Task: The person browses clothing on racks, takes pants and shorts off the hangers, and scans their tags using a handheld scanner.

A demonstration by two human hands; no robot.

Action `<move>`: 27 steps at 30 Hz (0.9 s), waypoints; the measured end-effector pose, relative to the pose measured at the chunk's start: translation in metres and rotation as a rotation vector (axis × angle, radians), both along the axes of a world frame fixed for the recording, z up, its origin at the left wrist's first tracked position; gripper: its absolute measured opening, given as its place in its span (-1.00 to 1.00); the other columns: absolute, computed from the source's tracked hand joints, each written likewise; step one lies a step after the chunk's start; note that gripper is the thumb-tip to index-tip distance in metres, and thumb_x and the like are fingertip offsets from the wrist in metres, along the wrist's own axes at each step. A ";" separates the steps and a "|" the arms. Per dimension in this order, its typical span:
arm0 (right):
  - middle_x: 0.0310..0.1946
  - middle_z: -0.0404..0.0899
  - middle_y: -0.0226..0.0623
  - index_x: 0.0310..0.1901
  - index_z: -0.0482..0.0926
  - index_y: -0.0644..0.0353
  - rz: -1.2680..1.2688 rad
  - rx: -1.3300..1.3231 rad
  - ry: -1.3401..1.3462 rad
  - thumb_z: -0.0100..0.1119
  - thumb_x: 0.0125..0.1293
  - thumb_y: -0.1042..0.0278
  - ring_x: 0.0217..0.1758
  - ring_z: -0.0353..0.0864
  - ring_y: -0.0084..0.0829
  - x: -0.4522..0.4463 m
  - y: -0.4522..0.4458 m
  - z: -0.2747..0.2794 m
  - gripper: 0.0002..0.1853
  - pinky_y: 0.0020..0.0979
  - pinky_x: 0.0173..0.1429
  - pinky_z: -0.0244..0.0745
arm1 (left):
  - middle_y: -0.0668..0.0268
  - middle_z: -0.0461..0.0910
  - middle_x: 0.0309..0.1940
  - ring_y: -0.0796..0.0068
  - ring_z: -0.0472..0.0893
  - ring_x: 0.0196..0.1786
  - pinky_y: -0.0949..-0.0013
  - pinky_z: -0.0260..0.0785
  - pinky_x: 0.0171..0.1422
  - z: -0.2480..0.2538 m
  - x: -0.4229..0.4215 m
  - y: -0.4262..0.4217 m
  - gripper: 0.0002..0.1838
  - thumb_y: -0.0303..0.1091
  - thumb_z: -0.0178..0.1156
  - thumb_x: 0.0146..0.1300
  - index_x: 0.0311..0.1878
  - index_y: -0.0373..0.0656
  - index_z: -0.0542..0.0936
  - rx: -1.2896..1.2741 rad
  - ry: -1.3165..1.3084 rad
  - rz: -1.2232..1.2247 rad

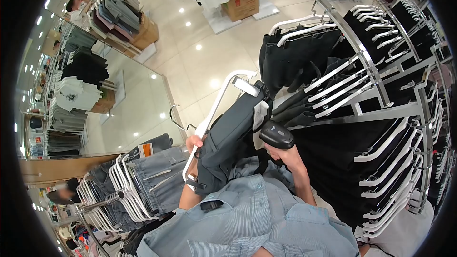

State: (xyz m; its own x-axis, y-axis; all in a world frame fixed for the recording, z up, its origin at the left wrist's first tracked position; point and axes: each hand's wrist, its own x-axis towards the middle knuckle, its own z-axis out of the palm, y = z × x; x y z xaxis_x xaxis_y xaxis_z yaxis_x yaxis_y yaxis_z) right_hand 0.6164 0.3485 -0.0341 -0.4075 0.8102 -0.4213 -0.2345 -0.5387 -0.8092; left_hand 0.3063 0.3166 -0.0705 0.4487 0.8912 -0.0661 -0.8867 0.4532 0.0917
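My left hand (194, 143) is closed round a white hanger (216, 107), from which dark grey trousers (228, 131) hang across the front of my body. A white tag (260, 115) shows near the waistband of the trousers. In my right hand (284, 154) is a black handheld scanner (277, 135), just to the right of the trousers and close to the tag. The fingers of my right hand are partly hidden under the scanner.
Metal racks (371, 76) with black garments on white hangers stand at the right. Grey denim items (162, 176) hang at lower left. A mirror (128, 109) is at the left. Cardboard boxes (242, 5) and shirts are at the top. Another person (76, 12) shows at upper left.
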 end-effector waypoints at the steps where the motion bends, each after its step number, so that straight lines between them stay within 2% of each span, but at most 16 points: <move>1: -0.56 0.48 -0.52 -0.25 0.56 0.20 0.002 -0.005 0.007 0.37 0.27 0.47 -0.59 0.32 -0.71 0.000 -0.001 0.001 -0.86 -0.58 -0.54 0.17 | -0.46 0.43 0.13 -0.28 0.55 0.14 0.02 0.41 0.37 0.000 -0.004 0.001 -0.14 -0.39 0.06 -0.16 0.29 -0.70 0.23 0.000 0.004 -0.004; 11: -0.57 0.38 -0.57 -0.24 0.54 0.19 -0.025 -0.054 0.045 0.31 0.31 0.50 -0.61 0.23 -0.73 0.002 -0.009 0.007 -0.90 -0.57 -0.53 0.09 | -0.45 0.45 0.11 -0.26 0.57 0.12 0.04 0.43 0.35 -0.007 -0.002 0.004 -0.16 -0.39 0.06 -0.17 0.27 -0.71 0.25 -0.007 0.043 -0.021; 27: -0.62 0.34 -0.57 -0.20 0.51 0.21 -0.103 -0.055 0.071 0.30 0.30 0.54 -0.64 0.22 -0.71 0.011 -0.022 0.002 -0.86 -0.54 -0.55 0.10 | -0.44 0.49 0.08 -0.24 0.60 0.08 0.06 0.46 0.32 -0.016 -0.005 0.011 -0.18 -0.39 0.05 -0.18 0.23 -0.73 0.29 -0.001 0.110 -0.074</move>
State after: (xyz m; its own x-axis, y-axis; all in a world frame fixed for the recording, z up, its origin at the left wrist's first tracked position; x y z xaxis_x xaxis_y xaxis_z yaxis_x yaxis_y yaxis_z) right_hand 0.6272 0.3269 -0.0317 -0.3541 0.8256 -0.4393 -0.3466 -0.5522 -0.7582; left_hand 0.3018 0.3277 -0.0863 0.5035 0.8557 -0.1192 -0.8353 0.5174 0.1860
